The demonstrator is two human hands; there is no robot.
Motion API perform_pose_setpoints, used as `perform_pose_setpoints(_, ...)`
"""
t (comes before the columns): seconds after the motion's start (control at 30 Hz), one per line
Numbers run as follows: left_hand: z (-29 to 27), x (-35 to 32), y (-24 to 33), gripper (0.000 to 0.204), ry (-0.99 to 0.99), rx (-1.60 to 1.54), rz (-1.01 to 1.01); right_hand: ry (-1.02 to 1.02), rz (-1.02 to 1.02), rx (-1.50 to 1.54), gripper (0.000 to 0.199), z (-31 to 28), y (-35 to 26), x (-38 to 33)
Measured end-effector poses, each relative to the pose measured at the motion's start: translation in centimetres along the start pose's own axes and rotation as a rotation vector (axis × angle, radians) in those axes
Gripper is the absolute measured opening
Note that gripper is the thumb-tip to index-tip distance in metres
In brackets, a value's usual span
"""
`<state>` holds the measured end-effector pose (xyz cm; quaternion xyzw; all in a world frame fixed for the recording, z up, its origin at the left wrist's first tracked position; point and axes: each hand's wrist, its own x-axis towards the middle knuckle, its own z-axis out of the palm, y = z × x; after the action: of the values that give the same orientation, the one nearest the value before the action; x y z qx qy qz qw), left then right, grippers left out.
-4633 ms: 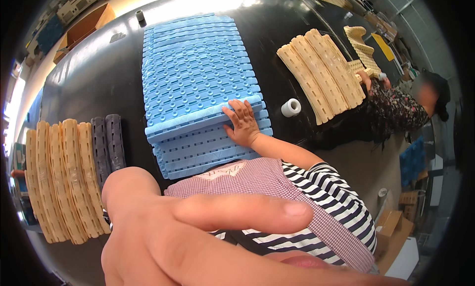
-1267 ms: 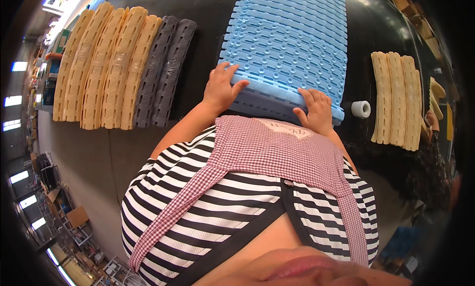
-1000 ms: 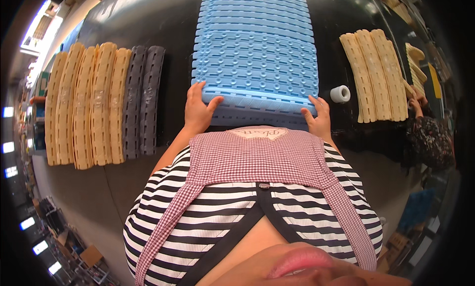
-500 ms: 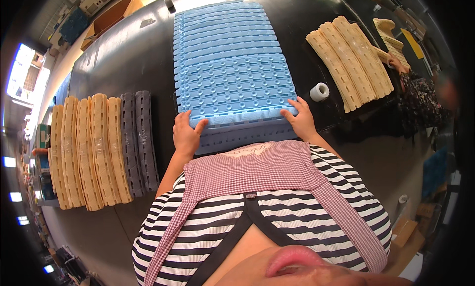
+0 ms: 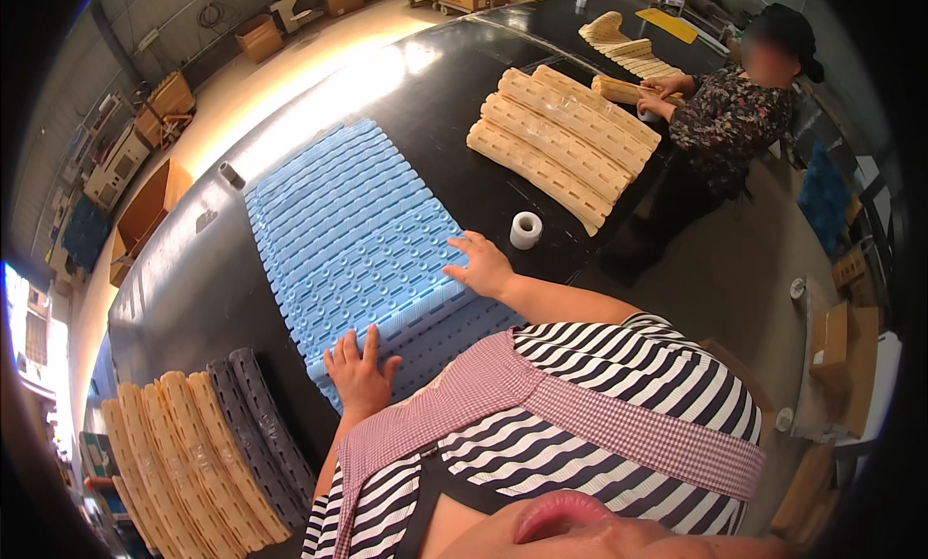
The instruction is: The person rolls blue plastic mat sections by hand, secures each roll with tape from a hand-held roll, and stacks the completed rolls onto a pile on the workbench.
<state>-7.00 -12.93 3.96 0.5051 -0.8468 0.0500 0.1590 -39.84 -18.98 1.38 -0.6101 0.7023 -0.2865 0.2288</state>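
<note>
Touching: both bare hands on the near folded edge of the light-blue slatted mat [image 5: 358, 220].
Left hand [image 5: 362, 373]: at the edge's left end, fingers spread on top, thumb apart from them; hand not closed.
Right hand [image 5: 480, 266]: at the edge's right end, fingers loosely extended over the border; likewise not closed.
Blue mat: lies on the black table [image 5: 164, 303] directly before the person, running away obliquely to the upper left; round studs show on the nearer part, plain ribs on the farther; a shaded lower portion shows between the edge and the checked apron [image 5: 445, 395].
White roll [image 5: 525, 232]: on the table just right of the mat, its hole visible.
Small dark cylinder [image 5: 230, 176]: on the table beyond the mat's far left side.
Left-hand stock: tan slatted bundles [image 5: 174, 453] side by side, two dark grey bundles [image 5: 256, 428] alongside, nearer the mat.
Right-hand stock: three tan bundles [image 5: 561, 148] together; behind them a wavy tan length [image 5: 619, 46] and a yellow sheet [image 5: 667, 24].
Co-worker [image 5: 730, 129]: in a dark floral top, both hands at a tan piece.
Writing: markings on the cartons [image 5: 831, 346] too small to read.
</note>
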Motion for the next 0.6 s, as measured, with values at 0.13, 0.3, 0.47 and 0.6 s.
perform_pose_setpoints(0.13,0.3,1.3,0.4,0.085,-0.09,-0.02,-0.064,0.172,-0.131,-0.081,0.058,0.6,0.5,0.6)
perform_pose_setpoints(0.3,1.4,3.9,-2.1,0.09,-0.195,-0.045,-0.09,0.084,-0.659,-0.168,0.062,0.7,-1.7,-1.1)
perform_pose_setpoints(0.47,1.7,5.3,-2.8,0.091,-0.221,-0.052,-0.1,-0.068,-0.692,-0.308,0.079,2.3,-3.1,-2.0)
perform_pose_setpoints(0.6,1.7,6.2,-3.2,0.089,-0.168,-0.03,-0.054,0.011,-0.739,-0.32,0.088,3.6,-1.8,-0.6)
